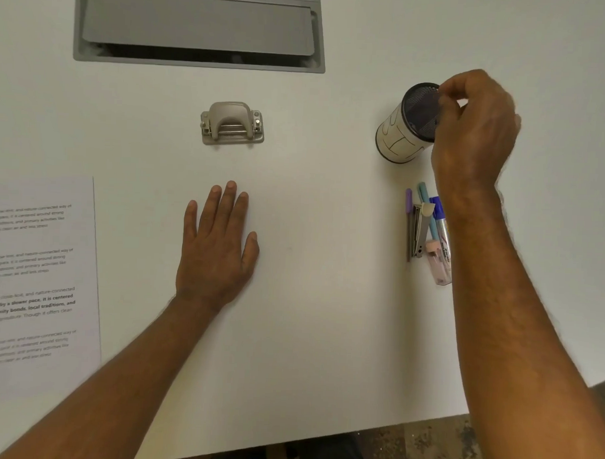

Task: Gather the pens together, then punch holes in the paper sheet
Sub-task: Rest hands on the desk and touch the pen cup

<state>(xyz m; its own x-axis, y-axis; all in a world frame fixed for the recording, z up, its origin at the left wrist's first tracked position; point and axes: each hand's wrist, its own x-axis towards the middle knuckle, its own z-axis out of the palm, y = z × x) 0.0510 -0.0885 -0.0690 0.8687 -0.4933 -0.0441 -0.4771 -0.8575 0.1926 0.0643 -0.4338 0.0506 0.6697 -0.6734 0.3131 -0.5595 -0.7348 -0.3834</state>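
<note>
A mesh pen cup [402,133] with a white wrap stands at the right rear of the white table, tilted. My right hand [476,132] grips its dark rim with curled fingers. Just in front of it lie several pens [428,220] side by side: a purple one, a teal one, a blue marker, with a small stapler and a pink item among them. My forearm partly covers them. A beige hole punch [232,124] sits at the centre rear. A printed paper sheet [39,271] lies at the left edge. My left hand [218,247] rests flat on the table, fingers straight.
A grey cable-tray flap [198,23] is set into the table [327,264] at the back. The table's front edge runs across the lower right, with speckled floor [423,450] below it.
</note>
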